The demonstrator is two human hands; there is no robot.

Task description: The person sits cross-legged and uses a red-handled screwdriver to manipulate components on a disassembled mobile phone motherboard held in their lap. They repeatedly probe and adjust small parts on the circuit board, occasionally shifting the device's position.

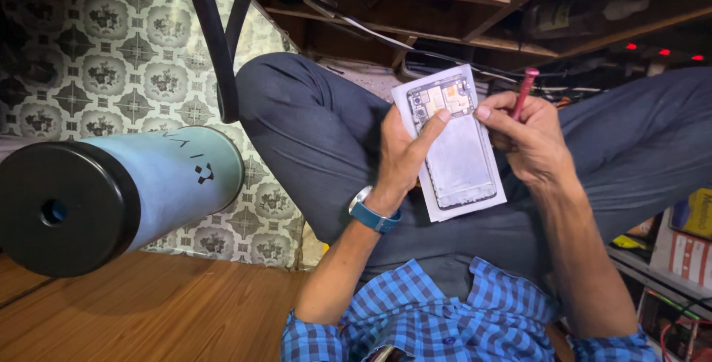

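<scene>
From the head camera, the left hand [404, 156] was clamped on an opened phone [456, 143], thumb across its upper edge near the exposed circuit board and fingers wrapped behind. The phone lay over the lap, above grey trousers [319, 132]. Just right of that grip, the right hand [530, 139] was closed around a red-handled screwdriver [525, 89], with a fingertip touching the phone's top edge. The phone looked light, thin and stiff, and likely fragile with its insides bare, so the side edges seemed the safest hold. Well left of the grip lay a pale blue cylinder [178, 176] with a black end cap.
</scene>
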